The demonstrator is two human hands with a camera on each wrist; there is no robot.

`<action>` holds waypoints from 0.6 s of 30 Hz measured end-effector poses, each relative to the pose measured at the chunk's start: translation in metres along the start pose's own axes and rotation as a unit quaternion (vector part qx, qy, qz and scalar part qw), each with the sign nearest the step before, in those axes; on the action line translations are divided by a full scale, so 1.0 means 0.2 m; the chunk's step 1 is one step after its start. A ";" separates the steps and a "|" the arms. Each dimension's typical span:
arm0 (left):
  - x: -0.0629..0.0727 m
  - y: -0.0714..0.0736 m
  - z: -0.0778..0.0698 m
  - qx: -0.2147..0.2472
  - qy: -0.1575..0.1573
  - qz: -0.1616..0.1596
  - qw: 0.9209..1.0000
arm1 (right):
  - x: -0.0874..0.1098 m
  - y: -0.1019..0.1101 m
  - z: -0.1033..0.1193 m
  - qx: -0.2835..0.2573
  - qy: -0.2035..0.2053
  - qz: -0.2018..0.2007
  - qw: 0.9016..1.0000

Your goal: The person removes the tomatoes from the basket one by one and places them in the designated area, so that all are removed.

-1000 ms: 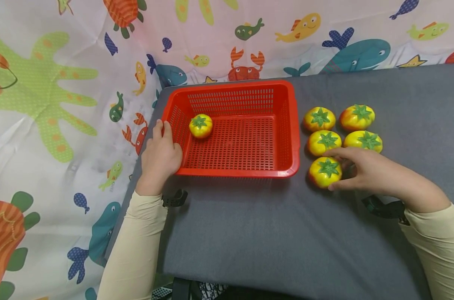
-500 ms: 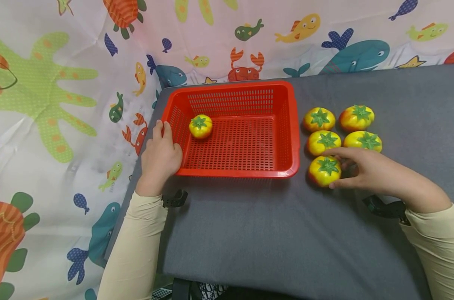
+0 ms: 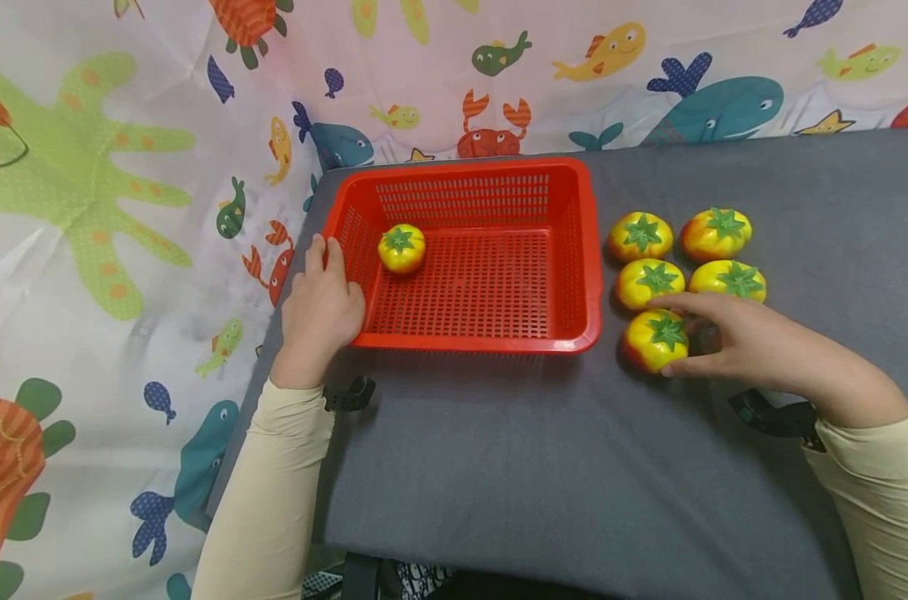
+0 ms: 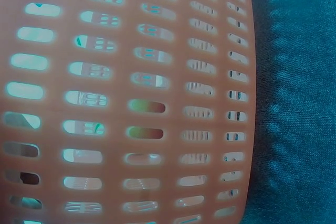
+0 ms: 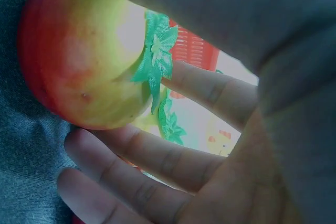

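My left hand [image 3: 323, 304] grips the left end of a red slatted plastic basket [image 3: 469, 343], with its fingers along the rim. One yellow-red toy tomato [image 3: 401, 250] with a green star-shaped leaf top sits inside, near the basket's left wall. To the right of the basket, my right hand [image 3: 746, 337] holds the nearest loose tomato [image 3: 644, 350] between thumb and fingers, low at the tabletop. In the right wrist view this tomato [image 5: 79, 56] appears large beside the curved fingers. The left wrist view is filled by the basket's slotted wall [image 4: 118, 114]; the left hand is hidden there.
Several more tomatoes stand close behind the held one: one directly behind it [image 3: 641, 287], another at the back left [image 3: 624, 242], one at the back right [image 3: 712, 242]. A grey cloth [image 3: 514, 467] covers the table. A printed sea-animal curtain [image 3: 423, 67] borders its back and left.
The nearest tomato has shifted slightly right and tipped toward my right hand, which has come round it more closely. My left hand and the basket stay in place.
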State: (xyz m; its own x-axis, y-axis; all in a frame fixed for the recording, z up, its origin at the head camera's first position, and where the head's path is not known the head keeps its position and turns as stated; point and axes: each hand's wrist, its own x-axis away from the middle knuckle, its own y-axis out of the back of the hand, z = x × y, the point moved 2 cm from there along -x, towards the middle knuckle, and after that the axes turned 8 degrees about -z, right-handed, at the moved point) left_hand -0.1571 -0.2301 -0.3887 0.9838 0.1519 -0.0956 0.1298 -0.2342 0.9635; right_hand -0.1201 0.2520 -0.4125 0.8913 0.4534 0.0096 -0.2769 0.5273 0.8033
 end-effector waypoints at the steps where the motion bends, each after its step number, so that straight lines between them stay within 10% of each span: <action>1: 0.00 0.00 0.00 0.000 0.000 0.000 1.000 | 0.00 0.00 0.00 0.002 0.003 -0.001 1.000; 18: 0.00 0.01 -0.01 -0.003 -0.001 -0.002 1.000 | 0.01 0.05 0.03 0.040 0.021 -0.025 0.999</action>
State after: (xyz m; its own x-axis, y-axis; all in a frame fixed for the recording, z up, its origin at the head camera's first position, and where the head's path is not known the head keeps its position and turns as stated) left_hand -0.1565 -0.2290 -0.3868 0.9835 0.1503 -0.1009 0.1339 -0.2284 0.9643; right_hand -0.1182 0.2535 -0.4007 0.8874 0.4578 -0.0548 -0.2009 0.4910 0.8477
